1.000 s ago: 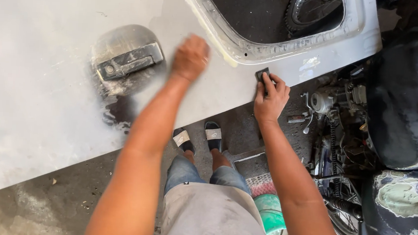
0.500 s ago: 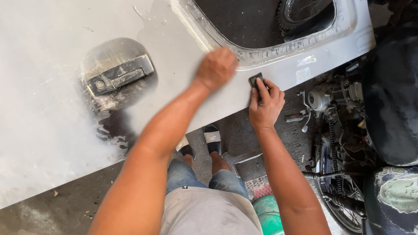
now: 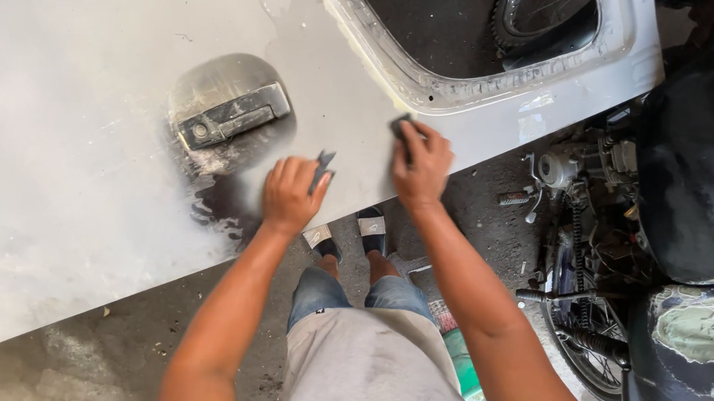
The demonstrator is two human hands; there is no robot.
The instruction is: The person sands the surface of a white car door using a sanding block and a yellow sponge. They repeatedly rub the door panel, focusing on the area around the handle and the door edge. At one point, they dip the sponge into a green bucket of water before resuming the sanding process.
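My left hand (image 3: 290, 194) has slid back down the white door panel (image 3: 83, 165), pinching a dark folded sanding sheet (image 3: 322, 166), handle (image 3: 230, 116) up-left of it. My right hand (image 3: 420, 167) stays pressed over a dark block (image 3: 400, 128) near the window edge.

The left hand (image 3: 292, 194) now sits lower on the white car door panel (image 3: 83, 165), back toward seven o'clock from its spot beside the right hand (image 3: 420, 167), and its fingers (image 3: 288, 170) pinch a small grey scrap (image 3: 322, 168) at their two o'clock.
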